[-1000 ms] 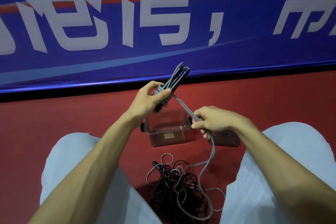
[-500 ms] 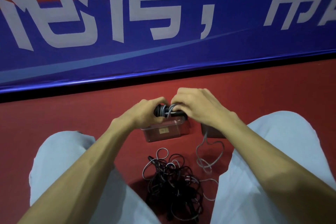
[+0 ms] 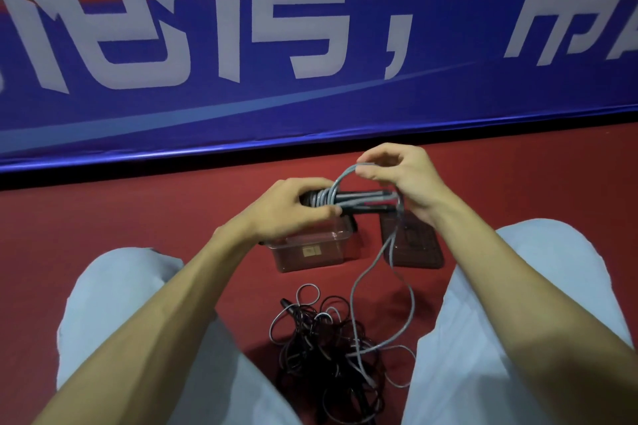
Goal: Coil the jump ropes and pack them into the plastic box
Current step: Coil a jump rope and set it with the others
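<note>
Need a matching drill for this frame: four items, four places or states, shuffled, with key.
Items
1. left hand
2. right hand
3. box
4. lid

Places or states
A. lies flat on the floor, right of the box
B. pinches a loop of grey rope
C. grips the handles, rope wound round them
D. stands open on the floor, below the hands

Pairs: 1-C, 2-B, 3-D, 4-A
</note>
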The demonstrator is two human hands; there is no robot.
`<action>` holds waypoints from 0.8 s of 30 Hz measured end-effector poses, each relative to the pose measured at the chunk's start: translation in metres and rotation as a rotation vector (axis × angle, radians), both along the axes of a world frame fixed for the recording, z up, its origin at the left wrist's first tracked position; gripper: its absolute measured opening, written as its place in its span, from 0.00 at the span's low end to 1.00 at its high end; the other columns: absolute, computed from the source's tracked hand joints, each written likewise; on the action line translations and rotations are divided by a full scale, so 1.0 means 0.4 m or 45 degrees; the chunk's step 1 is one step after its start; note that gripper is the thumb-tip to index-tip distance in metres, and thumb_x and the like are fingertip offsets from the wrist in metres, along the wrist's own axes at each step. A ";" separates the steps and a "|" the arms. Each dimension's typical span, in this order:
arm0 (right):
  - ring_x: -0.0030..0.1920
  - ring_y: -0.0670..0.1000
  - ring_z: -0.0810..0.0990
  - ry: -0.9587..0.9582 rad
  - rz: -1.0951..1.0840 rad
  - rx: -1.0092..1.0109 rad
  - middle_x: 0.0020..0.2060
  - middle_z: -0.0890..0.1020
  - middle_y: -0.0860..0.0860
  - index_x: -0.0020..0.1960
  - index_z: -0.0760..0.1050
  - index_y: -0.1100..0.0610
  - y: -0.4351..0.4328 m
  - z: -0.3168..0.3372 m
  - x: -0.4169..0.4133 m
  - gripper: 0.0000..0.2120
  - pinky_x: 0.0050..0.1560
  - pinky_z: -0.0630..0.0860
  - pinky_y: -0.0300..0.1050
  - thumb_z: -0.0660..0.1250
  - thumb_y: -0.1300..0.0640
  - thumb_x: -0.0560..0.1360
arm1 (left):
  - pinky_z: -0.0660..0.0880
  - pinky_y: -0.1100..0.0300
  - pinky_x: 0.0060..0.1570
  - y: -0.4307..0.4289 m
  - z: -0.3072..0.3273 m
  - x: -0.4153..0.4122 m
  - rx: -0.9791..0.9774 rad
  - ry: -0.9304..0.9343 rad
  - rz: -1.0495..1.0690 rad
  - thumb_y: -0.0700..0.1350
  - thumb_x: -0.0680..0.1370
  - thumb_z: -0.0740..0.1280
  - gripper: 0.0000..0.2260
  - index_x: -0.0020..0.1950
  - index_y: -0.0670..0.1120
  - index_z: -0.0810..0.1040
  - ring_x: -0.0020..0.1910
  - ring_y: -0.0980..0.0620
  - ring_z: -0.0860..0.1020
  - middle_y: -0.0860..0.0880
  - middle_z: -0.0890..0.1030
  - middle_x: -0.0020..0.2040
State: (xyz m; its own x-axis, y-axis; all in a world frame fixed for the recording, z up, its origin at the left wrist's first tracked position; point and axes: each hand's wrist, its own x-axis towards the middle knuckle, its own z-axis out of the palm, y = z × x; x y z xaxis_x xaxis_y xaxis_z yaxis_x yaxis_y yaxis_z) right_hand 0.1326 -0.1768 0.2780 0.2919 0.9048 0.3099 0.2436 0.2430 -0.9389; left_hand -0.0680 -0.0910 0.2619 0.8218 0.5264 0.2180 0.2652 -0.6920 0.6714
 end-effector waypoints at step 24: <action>0.35 0.56 0.82 -1.210 0.233 -0.576 0.40 0.81 0.53 0.51 0.73 0.51 -0.009 -0.014 -0.024 0.06 0.41 0.81 0.55 0.68 0.57 0.77 | 0.75 0.61 0.30 0.022 -0.002 0.003 -0.693 -0.451 0.526 0.49 0.75 0.72 0.05 0.50 0.52 0.84 0.32 0.50 0.78 0.48 0.81 0.36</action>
State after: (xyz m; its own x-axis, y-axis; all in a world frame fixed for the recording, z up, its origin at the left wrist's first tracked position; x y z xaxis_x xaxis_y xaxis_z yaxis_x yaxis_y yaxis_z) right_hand 0.1229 -0.1803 0.2724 -0.0447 0.9983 -0.0367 0.9184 0.0266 -0.3948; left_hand -0.0667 -0.0823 0.2613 0.4644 0.8840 0.0535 0.1360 -0.1309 0.9820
